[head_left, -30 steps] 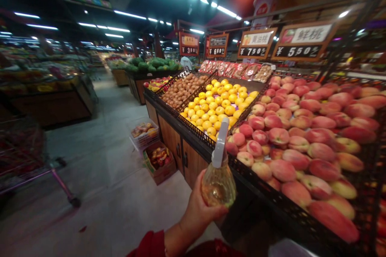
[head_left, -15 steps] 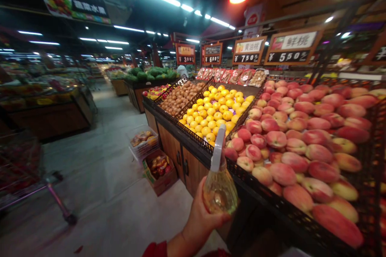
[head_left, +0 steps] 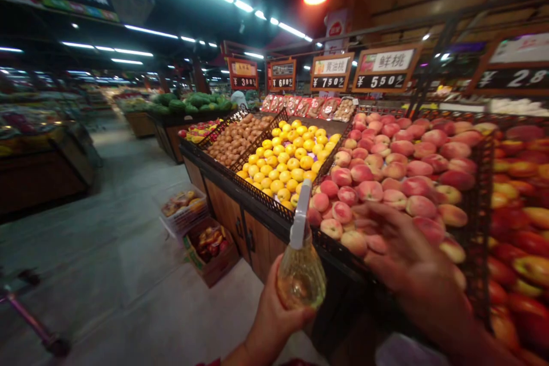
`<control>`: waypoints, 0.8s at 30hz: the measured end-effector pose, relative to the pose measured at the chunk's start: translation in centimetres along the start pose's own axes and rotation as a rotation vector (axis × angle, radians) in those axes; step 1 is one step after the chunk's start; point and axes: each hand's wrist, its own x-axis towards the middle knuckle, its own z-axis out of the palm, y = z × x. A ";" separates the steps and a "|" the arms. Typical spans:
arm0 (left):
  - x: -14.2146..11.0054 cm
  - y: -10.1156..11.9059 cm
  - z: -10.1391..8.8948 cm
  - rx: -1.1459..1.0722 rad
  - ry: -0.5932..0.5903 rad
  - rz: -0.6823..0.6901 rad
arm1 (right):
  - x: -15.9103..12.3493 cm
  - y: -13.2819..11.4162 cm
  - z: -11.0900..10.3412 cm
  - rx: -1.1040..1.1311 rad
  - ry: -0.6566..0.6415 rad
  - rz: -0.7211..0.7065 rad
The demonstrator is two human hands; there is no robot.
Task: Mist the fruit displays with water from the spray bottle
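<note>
My left hand grips a clear spray bottle with yellowish liquid and a white spray head, held upright in front of the fruit stand. My right hand is blurred, fingers spread, reaching over the front of a black mesh bin piled with pink peaches. It holds nothing. Whether it touches a peach I cannot tell.
Left of the peaches lie bins of yellow fruit and brown fruit, on a wooden-fronted stand. Price signs hang above. Two fruit crates sit on the floor. A cart's wheel shows at the lower left.
My right hand has come into view from the lower right and reached over the peaches. The view has shifted right; the bottle stays in my left hand.
</note>
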 end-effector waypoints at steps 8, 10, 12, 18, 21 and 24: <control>0.1 -0.3 -0.5 0.015 -0.061 -0.037 | -0.7 2.1 7.3 0.186 -0.195 0.141; 0.1 -0.4 -0.8 -0.012 -0.052 -0.030 | -0.3 1.5 7.9 0.159 -0.153 0.177; 0.0 -0.4 -1.2 -0.027 -0.030 -0.040 | 0.1 1.2 8.3 0.130 -0.107 0.204; -0.1 0.6 -2.1 -0.051 -0.028 -0.045 | 0.7 1.1 9.7 0.023 -0.150 0.099; 0.2 1.4 -2.4 -0.047 -0.042 -0.040 | 1.1 0.7 10.2 -0.003 -0.119 0.073; 0.4 2.1 -2.8 -0.029 -0.075 -0.058 | 1.4 0.1 10.9 0.035 -0.094 0.063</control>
